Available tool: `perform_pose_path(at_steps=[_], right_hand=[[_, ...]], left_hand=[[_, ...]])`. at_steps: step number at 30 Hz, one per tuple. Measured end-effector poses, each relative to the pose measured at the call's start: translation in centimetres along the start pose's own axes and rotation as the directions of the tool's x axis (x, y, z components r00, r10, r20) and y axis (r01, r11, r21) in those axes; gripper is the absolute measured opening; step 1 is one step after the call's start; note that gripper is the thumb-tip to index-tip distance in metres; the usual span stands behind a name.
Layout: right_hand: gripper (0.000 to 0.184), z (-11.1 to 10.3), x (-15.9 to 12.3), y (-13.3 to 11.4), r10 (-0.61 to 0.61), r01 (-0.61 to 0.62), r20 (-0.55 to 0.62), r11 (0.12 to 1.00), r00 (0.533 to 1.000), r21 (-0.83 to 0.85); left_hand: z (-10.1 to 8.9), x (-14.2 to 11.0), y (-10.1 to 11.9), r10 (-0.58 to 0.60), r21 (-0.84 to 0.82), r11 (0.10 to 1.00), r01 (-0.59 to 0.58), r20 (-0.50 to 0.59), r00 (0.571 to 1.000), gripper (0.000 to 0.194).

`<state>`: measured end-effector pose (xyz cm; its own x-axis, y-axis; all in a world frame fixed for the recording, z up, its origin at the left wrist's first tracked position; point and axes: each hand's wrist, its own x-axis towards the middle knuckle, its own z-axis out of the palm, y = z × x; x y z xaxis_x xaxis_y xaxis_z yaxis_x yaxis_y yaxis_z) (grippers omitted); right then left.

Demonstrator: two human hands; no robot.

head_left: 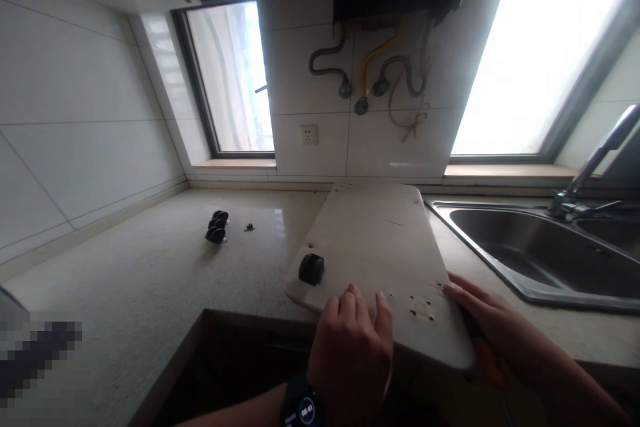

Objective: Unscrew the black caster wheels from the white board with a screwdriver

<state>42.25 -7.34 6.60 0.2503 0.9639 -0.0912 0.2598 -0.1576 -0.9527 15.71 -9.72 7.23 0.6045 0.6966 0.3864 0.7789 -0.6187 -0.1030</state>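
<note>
A pale flat board with rounded corners and several screw holes lies on the countertop, its near end reaching over a dark opening. One black caster sits on its near left corner. My left hand, a dark watch on its wrist, rests on the near edge with fingers bent and the index finger apart; I see nothing held in it. My right hand is at the right edge, a fingertip beside a hole. Under its palm is an orange-and-black object, mostly hidden and too dark to name.
Several black casters stand in a row on the countertop, beside a small pile of dark screws. A steel sink with a faucet is on the right. The dark opening cuts into the counter's front.
</note>
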Motion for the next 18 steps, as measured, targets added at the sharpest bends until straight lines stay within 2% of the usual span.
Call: perform_pose_path(at_steps=[4,7,9,11,12,14,16,18], right_hand=[[0.049,-1.2,1.4,-0.9,0.079,-0.08,0.021,0.996,0.997,0.048],[0.045,-1.8,2.0,-1.7,0.124,-0.132,0.074,0.985,0.99,0.112],[0.042,-2.1,2.1,-2.2,0.137,-0.148,0.098,0.982,0.986,0.116],[0.042,-2.3,2.0,-2.5,0.164,-0.172,0.091,0.982,0.982,0.084],[0.044,-2.3,2.0,-2.6,0.177,-0.183,0.087,0.981,0.98,0.062],[0.048,-2.4,1.8,-2.8,0.164,-0.165,0.07,0.986,0.984,0.007],[0.049,-2.4,1.8,-2.9,0.103,-0.099,0.066,0.993,0.992,-0.061],[0.053,-2.5,2.0,-3.1,0.039,-0.026,0.08,0.988,0.996,-0.153]], left_hand=[[-0.2,-0.4,-1.0,0.099,-0.137,0.984,-0.114,-0.116,0.988,0.062],[-1.5,-0.6,-2.9,0.159,-0.254,0.945,-0.207,-0.2,0.967,0.054],[-2.5,-0.5,-5.1,0.143,-0.287,0.931,-0.224,-0.278,0.95,0.044],[-3.1,-0.1,-7.8,0.061,-0.313,0.934,-0.175,-0.342,0.938,0.038],[-3.3,0.2,-9.2,0.015,-0.343,0.929,-0.138,-0.339,0.941,0.038],[-3.1,0.7,-12.1,-0.046,-0.458,0.886,-0.069,-0.236,0.971,0.043],[-2.6,0.9,-14.2,-0.043,-0.611,0.791,-0.007,-0.068,0.997,0.044],[-2.0,1.0,-15.4,0.006,-0.711,0.702,0.025,0.041,0.999,0.047]])
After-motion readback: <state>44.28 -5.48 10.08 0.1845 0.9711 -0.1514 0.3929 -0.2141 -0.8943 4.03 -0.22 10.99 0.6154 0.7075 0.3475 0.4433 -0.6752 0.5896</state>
